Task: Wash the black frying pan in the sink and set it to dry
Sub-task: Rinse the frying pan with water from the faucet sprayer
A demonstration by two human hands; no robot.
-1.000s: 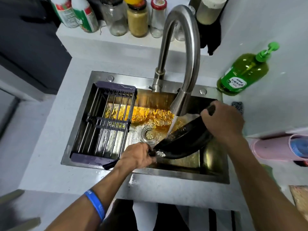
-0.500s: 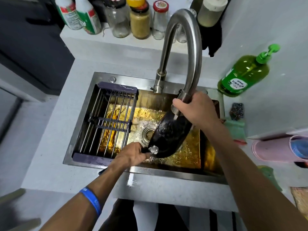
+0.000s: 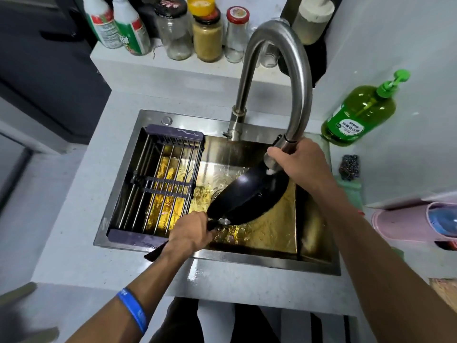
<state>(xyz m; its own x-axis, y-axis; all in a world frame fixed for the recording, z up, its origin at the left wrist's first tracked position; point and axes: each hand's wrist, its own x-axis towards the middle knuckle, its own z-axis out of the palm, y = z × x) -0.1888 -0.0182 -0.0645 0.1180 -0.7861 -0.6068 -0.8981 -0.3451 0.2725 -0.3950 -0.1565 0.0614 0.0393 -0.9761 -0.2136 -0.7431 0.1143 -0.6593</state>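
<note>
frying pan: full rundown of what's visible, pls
The frying pan is black, round and shallow, glossy and wet, with a dark handle fixed by a metal rivet plate. It is tilted over the sink, handle toward the person. The left hand grips the handle; the handle's end pokes out behind it. Water from the faucet head, held by the right hand, strikes the pan's far edge. Whether it rests on the sink floor is unclear.

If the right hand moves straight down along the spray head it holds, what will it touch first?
Most likely the black frying pan. The right hand grips the faucet spray head, which points down onto the tilted pan's upper edge just below; depth is hard to judge.
</note>
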